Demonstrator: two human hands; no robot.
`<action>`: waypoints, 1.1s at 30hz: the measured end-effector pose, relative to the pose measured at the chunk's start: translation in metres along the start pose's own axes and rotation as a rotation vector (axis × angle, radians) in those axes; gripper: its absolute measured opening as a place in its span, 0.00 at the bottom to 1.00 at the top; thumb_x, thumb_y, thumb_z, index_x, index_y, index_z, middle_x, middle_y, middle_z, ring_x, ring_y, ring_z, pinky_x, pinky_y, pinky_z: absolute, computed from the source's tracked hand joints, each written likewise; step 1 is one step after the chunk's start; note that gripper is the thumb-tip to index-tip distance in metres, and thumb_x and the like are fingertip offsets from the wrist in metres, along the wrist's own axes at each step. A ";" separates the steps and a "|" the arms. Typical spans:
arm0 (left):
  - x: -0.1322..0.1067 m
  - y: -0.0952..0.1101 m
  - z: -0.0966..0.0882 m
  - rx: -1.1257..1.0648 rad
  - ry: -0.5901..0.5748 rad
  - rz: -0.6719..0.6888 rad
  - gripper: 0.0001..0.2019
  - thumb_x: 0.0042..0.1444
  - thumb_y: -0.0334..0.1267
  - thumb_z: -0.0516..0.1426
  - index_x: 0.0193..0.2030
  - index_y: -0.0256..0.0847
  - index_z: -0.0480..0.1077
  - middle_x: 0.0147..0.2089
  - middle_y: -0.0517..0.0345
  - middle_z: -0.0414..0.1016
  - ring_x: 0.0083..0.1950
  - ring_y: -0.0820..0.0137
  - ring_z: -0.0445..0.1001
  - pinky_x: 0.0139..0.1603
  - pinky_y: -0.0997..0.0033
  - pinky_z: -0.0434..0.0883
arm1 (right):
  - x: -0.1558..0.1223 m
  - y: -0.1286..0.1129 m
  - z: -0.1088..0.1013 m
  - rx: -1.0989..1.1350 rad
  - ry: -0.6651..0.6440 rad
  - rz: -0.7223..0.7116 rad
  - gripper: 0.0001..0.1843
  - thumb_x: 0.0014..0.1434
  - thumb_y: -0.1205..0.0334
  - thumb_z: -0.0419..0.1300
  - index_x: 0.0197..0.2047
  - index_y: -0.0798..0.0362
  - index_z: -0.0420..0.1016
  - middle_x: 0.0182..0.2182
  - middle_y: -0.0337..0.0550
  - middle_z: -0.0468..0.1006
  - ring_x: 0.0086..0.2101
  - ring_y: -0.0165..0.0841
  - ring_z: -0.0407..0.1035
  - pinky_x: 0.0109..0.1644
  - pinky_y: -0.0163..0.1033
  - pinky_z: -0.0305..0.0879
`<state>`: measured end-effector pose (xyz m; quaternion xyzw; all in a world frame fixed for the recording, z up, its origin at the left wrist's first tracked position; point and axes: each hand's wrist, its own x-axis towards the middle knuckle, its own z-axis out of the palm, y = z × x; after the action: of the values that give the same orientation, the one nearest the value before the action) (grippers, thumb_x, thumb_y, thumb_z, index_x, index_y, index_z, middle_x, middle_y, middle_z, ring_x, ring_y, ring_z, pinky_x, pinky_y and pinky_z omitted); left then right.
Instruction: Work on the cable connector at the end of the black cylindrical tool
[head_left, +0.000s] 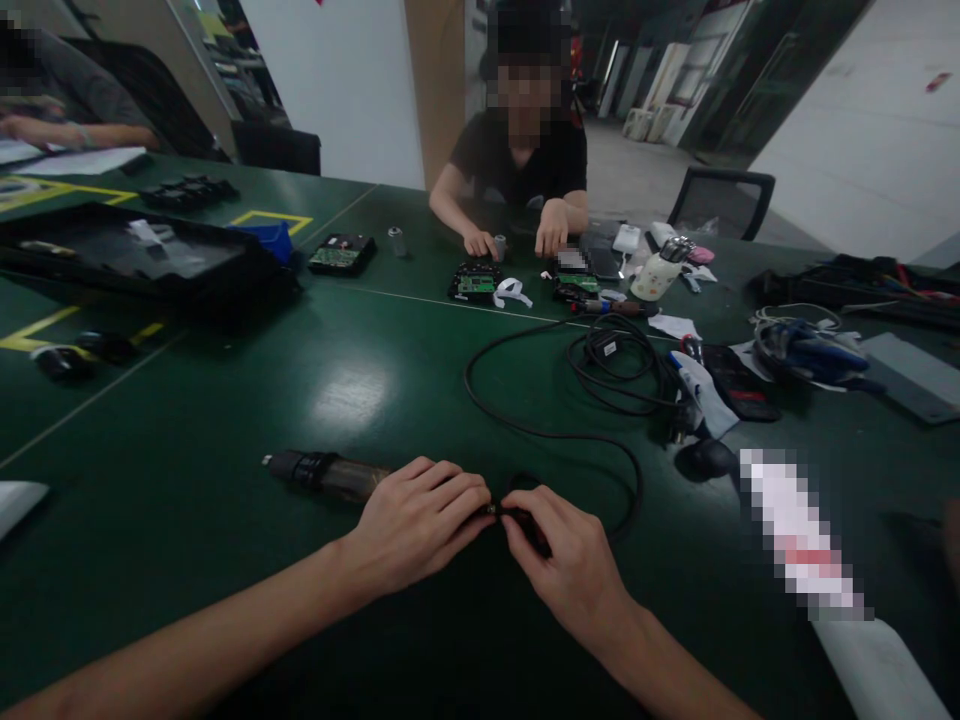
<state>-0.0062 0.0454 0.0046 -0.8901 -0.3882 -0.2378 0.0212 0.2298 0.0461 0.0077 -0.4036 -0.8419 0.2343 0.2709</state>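
Note:
A dark, partly see-through electric screwdriver (322, 473) lies on the green table (225, 420), its tip pointing left. My left hand (424, 520) is closed over its rear end. My right hand (562, 560) pinches the plug of a black cable (555, 432) right at that rear end, the fingertips of both hands almost touching. The cable loops away to the right and back to a coiled bundle (619, 360).
Across the table a person's hands (517, 240) rest by circuit boards (474, 282). Another hard drive (341, 253), a small cylinder (396, 241), a black tray (135, 255), a blue bin (266, 238), mice (75, 355), tools and clutter at right (802, 350), a chair (720, 200).

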 end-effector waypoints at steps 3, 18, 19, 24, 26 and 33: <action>0.000 0.001 -0.002 -0.008 -0.025 0.012 0.12 0.68 0.42 0.57 0.56 0.43 0.72 0.52 0.58 0.80 0.50 0.65 0.77 0.46 0.62 0.68 | 0.000 0.000 0.000 0.001 -0.005 0.006 0.06 0.71 0.65 0.57 0.49 0.50 0.73 0.42 0.44 0.79 0.40 0.35 0.76 0.39 0.38 0.71; 0.000 0.001 -0.004 -0.023 -0.016 0.044 0.10 0.69 0.38 0.56 0.54 0.44 0.73 0.55 0.59 0.80 0.51 0.66 0.77 0.47 0.63 0.68 | 0.000 -0.001 0.000 -0.009 0.011 -0.002 0.06 0.71 0.65 0.57 0.48 0.49 0.74 0.41 0.44 0.80 0.38 0.35 0.76 0.39 0.38 0.72; 0.000 0.002 -0.004 -0.024 -0.017 0.024 0.08 0.69 0.38 0.56 0.52 0.43 0.73 0.53 0.60 0.80 0.51 0.66 0.77 0.47 0.63 0.68 | 0.000 -0.001 0.000 -0.009 0.012 -0.004 0.05 0.71 0.65 0.57 0.47 0.49 0.74 0.41 0.44 0.79 0.39 0.35 0.76 0.39 0.38 0.72; 0.000 0.003 -0.003 -0.019 -0.027 -0.008 0.10 0.69 0.41 0.57 0.53 0.43 0.73 0.54 0.59 0.80 0.50 0.64 0.77 0.47 0.61 0.67 | 0.000 -0.001 0.000 -0.015 -0.003 -0.002 0.05 0.71 0.65 0.57 0.48 0.50 0.74 0.41 0.44 0.79 0.39 0.35 0.76 0.39 0.39 0.72; 0.000 0.002 -0.005 -0.023 -0.028 0.029 0.13 0.69 0.41 0.57 0.58 0.44 0.71 0.57 0.58 0.79 0.52 0.63 0.76 0.47 0.60 0.67 | -0.001 -0.001 0.000 -0.014 -0.011 0.002 0.06 0.71 0.65 0.56 0.48 0.49 0.73 0.42 0.44 0.79 0.40 0.35 0.76 0.39 0.39 0.71; 0.001 0.002 -0.002 -0.027 -0.020 -0.008 0.07 0.70 0.40 0.56 0.49 0.43 0.73 0.50 0.59 0.81 0.49 0.66 0.77 0.46 0.63 0.67 | 0.000 -0.002 -0.001 -0.017 -0.022 0.005 0.06 0.71 0.66 0.57 0.48 0.49 0.73 0.42 0.43 0.79 0.41 0.35 0.76 0.41 0.39 0.71</action>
<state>-0.0049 0.0437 0.0066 -0.8911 -0.3886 -0.2342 0.0044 0.2298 0.0450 0.0096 -0.4055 -0.8458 0.2321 0.2574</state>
